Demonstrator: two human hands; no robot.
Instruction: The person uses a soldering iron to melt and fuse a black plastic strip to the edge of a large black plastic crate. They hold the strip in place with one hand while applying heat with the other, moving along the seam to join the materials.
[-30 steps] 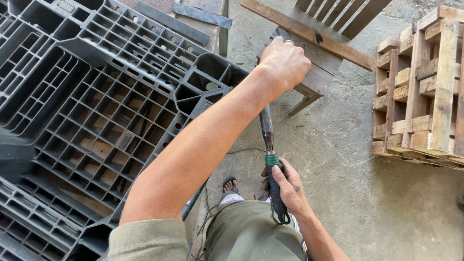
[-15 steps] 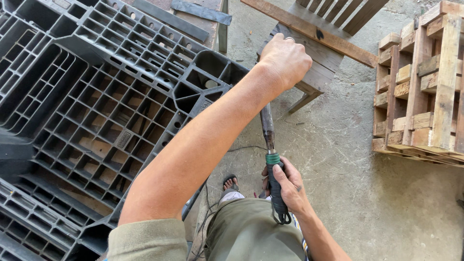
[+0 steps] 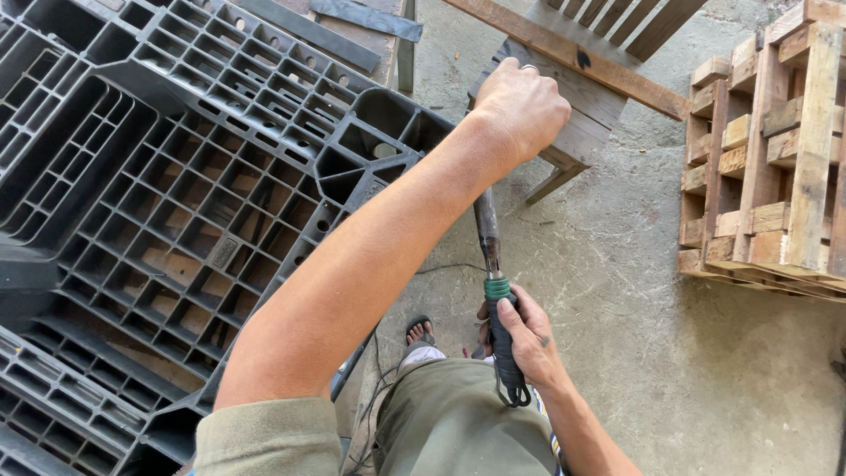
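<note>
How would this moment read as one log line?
left hand: pressing on wood piece | right hand: gripping tool handle | shaft toward wood | plastic pallets left | wooden pallet right

No packages, signs or screens show; only a small grey moulded label plate [image 3: 222, 253] sits at nine o'clock, on the plastic pallet [image 3: 176, 176].

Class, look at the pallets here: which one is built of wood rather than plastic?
The stacked pallet at the right edge: pale wooden slats and blocks. The pallets on the left are dark grey moulded plastic grids.
</note>
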